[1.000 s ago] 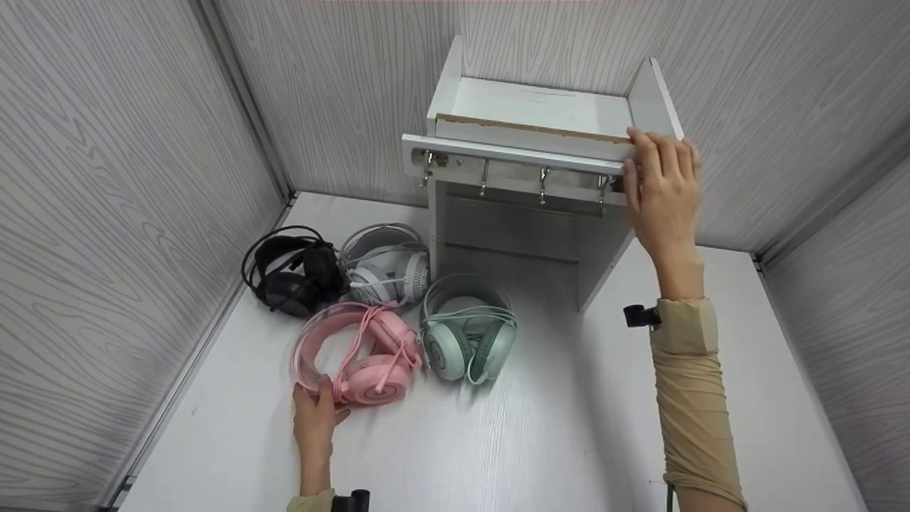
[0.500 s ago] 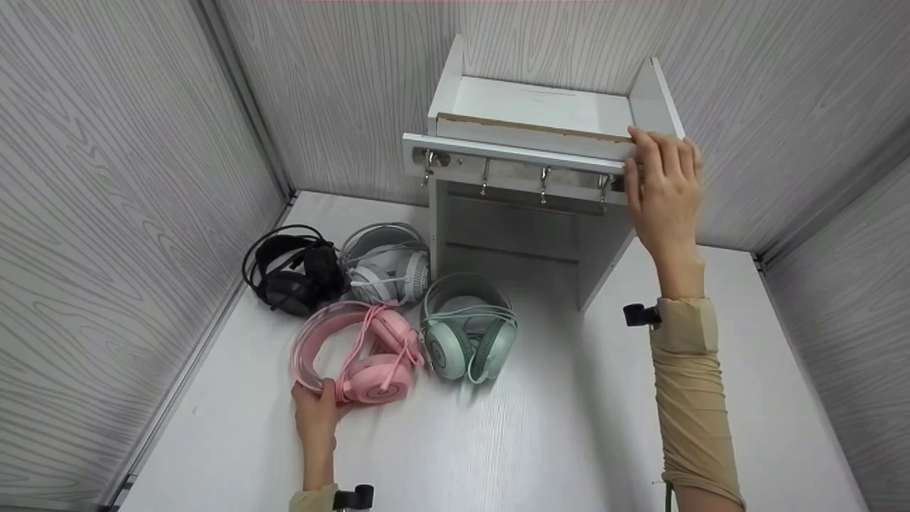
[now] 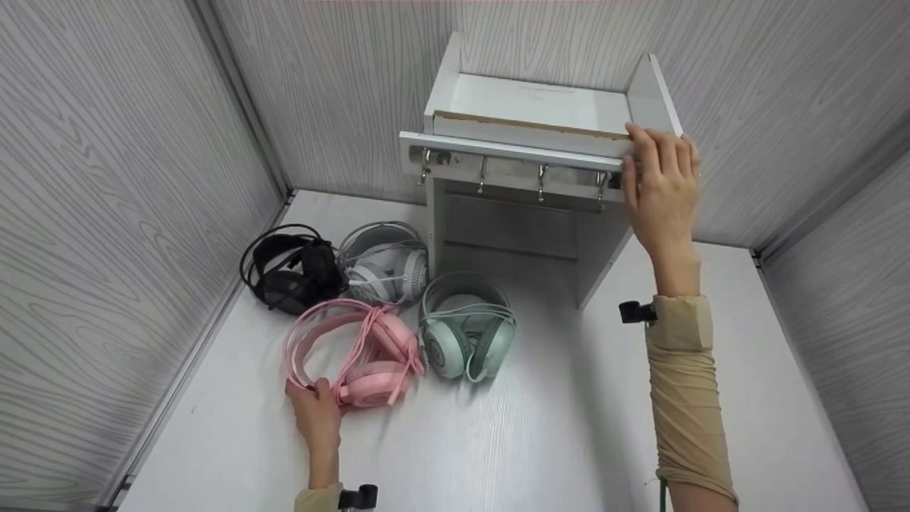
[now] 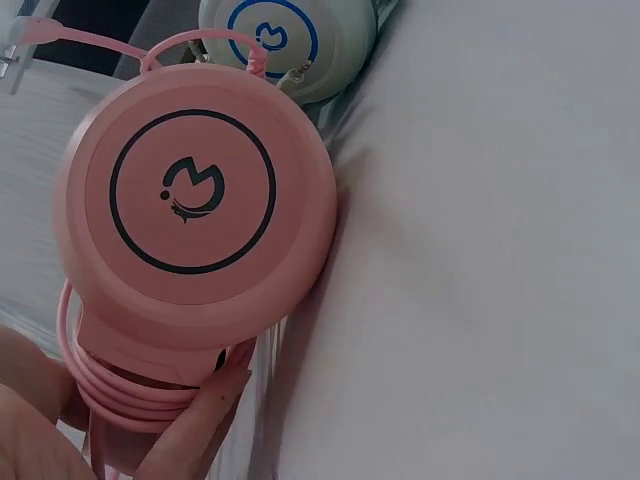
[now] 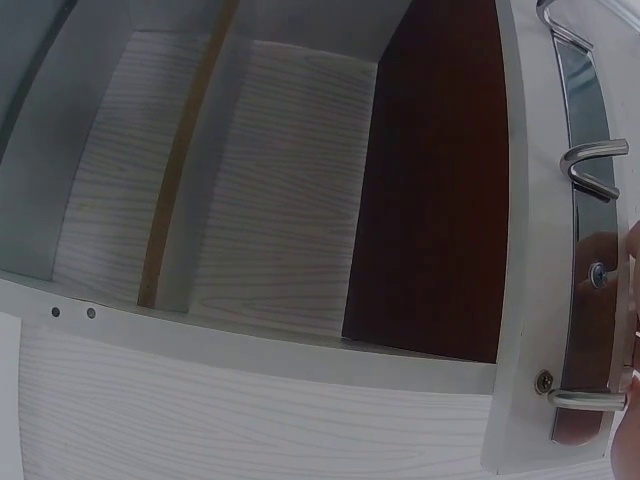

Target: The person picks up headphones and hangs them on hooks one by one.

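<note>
Pink headphones (image 3: 377,384), their cord wound round the band, tilt up from the white table at the left in the head view. My left hand (image 3: 315,416) grips their band close to one earcup; the left wrist view shows thumb and fingers round the wound cord below the pink earcup (image 4: 195,190). My right hand (image 3: 665,188) holds the right front corner of a white shelf unit (image 3: 533,131). Under its fingers runs a front rail with several metal hooks (image 3: 542,183). In the right wrist view those hooks (image 5: 595,165) appear close up, with fingertips at the right edge.
Mint green headphones (image 3: 469,341) stand right of the pink ones, near the shelf's foot. Behind lie black headphones (image 3: 295,274) and white headphones (image 3: 387,274), close together. Wood-grain panels (image 3: 341,92) wall in the table (image 3: 498,441) at the back and sides.
My left hand has closed round the pink headphones' band and tilted them, the band side rising and shifting slightly left. My right hand keeps its place on the shelf corner.
</note>
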The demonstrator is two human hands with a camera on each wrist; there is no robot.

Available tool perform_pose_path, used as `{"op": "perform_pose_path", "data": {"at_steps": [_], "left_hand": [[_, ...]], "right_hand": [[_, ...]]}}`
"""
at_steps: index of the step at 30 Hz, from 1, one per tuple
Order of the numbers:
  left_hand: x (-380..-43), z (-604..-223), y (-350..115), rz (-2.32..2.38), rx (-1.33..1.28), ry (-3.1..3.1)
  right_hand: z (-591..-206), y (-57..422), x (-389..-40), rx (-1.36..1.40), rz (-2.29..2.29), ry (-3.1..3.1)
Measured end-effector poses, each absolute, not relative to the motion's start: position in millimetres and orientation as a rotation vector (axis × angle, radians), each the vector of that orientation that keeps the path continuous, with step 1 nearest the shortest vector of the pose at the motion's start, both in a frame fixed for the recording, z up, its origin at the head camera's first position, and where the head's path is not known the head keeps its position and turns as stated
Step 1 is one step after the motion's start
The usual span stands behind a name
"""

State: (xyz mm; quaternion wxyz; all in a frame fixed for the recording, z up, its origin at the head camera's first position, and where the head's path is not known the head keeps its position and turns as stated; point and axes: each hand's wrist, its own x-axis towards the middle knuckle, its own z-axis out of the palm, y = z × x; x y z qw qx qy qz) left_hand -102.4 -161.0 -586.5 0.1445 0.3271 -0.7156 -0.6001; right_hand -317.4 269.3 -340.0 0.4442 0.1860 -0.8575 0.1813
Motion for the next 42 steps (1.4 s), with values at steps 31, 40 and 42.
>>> {"op": "perform_pose_path", "data": {"at_steps": [31,40,42], "left_hand": [[-104.9,-584.9,-154.9,-1.489,0.745,-1.861],[-111.0,-585.0,-149.8,-1.536,0.581,-1.647],[-111.4,-584.8,-150.2,-1.534,0.559,-1.617]], "right_hand": [[-339.3,270.7,-318.4,0.453,0.449,-2.137],[-341.0,270.0,-318.6,0.461,0.453,-2.136],[-341.1,269.8,-318.6,0.465,0.454,-2.133]]}}
